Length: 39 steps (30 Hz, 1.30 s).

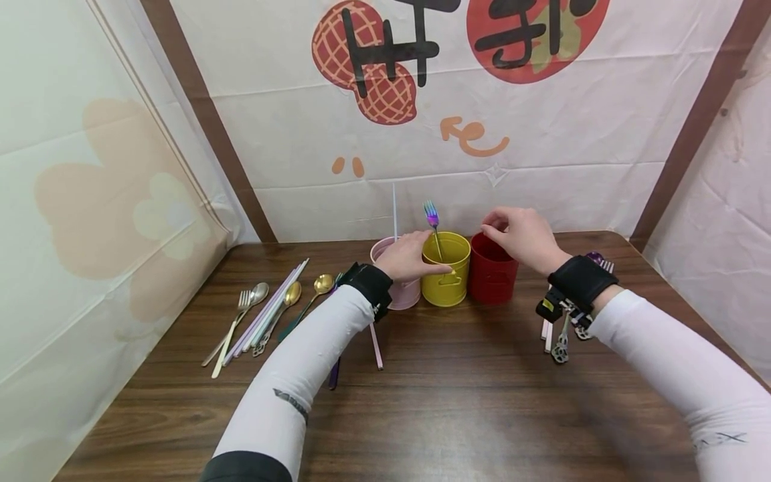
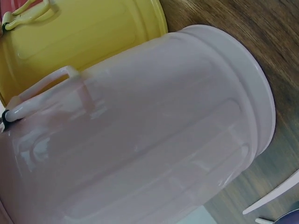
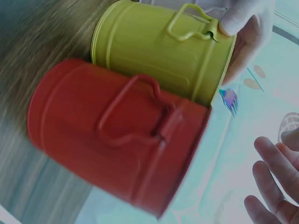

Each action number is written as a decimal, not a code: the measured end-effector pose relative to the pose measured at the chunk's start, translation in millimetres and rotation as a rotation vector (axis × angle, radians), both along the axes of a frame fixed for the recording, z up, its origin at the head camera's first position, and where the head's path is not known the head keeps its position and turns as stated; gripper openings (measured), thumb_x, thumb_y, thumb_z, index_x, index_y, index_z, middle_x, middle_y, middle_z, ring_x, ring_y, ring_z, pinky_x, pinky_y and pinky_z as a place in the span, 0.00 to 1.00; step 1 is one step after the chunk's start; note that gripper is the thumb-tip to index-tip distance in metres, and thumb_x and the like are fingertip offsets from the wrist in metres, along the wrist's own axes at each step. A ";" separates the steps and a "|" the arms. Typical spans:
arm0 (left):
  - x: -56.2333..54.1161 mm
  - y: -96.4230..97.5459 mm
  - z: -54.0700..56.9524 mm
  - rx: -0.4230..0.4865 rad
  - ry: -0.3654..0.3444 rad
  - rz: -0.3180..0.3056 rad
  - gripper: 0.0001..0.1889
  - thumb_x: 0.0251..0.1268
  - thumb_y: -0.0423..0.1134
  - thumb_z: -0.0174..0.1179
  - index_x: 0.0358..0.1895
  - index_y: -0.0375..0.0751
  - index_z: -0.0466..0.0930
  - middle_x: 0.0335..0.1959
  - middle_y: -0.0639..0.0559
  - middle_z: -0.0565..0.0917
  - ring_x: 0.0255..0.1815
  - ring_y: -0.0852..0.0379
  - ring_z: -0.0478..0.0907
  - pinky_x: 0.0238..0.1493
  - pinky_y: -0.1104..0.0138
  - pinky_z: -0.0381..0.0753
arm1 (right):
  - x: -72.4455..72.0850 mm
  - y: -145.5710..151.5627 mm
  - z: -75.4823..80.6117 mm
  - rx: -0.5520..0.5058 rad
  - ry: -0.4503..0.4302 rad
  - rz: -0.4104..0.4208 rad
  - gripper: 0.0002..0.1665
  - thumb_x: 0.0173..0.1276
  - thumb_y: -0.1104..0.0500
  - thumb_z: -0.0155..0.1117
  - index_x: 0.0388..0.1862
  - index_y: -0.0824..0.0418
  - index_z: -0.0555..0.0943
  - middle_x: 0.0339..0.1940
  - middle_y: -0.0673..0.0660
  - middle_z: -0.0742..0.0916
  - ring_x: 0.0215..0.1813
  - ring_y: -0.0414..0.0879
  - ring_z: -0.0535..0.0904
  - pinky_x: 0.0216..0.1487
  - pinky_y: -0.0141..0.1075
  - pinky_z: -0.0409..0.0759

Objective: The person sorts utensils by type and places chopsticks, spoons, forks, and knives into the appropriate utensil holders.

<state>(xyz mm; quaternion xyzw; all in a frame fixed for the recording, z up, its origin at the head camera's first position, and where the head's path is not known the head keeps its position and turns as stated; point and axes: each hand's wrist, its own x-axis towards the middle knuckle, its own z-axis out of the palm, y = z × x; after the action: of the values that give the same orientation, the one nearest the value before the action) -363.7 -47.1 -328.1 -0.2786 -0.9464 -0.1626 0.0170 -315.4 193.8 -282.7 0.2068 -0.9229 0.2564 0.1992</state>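
My left hand (image 1: 412, 256) reaches over the pink bucket (image 1: 405, 294) and holds the upper part of the yellow bucket (image 1: 446, 284); its thumb lies at the rim near the handle in the right wrist view. A rainbow-coloured fork (image 1: 431, 215) stands tines up in the yellow bucket, and a pale stick (image 1: 394, 211) rises from the pink one. Above the rim of the red bucket (image 1: 492, 278), my right hand (image 1: 524, 235) hovers with loosely bent fingers (image 3: 268, 179) and nothing visible between them. The inside bottoms of the buckets are hidden.
At left on the wooden table (image 1: 458, 402) lie a light fork (image 1: 231, 331), chopsticks (image 1: 265, 314) and gold spoons (image 1: 323, 284). A pink chopstick (image 1: 376, 348) lies near my left forearm. More cutlery (image 1: 560, 341) is partly hidden under my right wrist. A printed cloth (image 1: 289, 147) hangs behind.
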 end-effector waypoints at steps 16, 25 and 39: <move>9.4 50.7 16.2 -0.009 0.152 0.011 0.41 0.60 0.72 0.52 0.68 0.47 0.68 0.65 0.50 0.73 0.65 0.53 0.69 0.61 0.58 0.72 | 20.9 54.3 -8.4 0.061 0.063 -0.087 0.09 0.68 0.59 0.65 0.40 0.65 0.84 0.33 0.61 0.87 0.35 0.55 0.82 0.35 0.50 0.77; 11.5 70.5 6.8 -0.049 0.113 -0.008 0.44 0.59 0.72 0.51 0.70 0.43 0.65 0.65 0.50 0.73 0.66 0.53 0.67 0.66 0.62 0.65 | 11.2 73.6 -39.5 0.149 -0.110 -0.169 0.11 0.69 0.58 0.63 0.41 0.67 0.83 0.33 0.62 0.87 0.33 0.55 0.81 0.30 0.49 0.77; 22.1 13.4 23.9 -0.066 0.272 -0.099 0.45 0.58 0.72 0.54 0.72 0.47 0.61 0.70 0.50 0.65 0.71 0.52 0.59 0.72 0.59 0.53 | 9.1 93.1 -88.9 0.313 -0.224 -0.243 0.11 0.63 0.57 0.65 0.26 0.63 0.84 0.20 0.55 0.83 0.21 0.49 0.75 0.19 0.44 0.69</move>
<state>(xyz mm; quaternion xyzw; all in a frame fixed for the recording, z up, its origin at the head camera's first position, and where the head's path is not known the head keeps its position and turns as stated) -341.6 -33.6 -304.2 -0.3449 -0.9253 -0.0926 0.1277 -306.3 286.9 -371.6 0.0927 -0.9859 0.1058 0.0902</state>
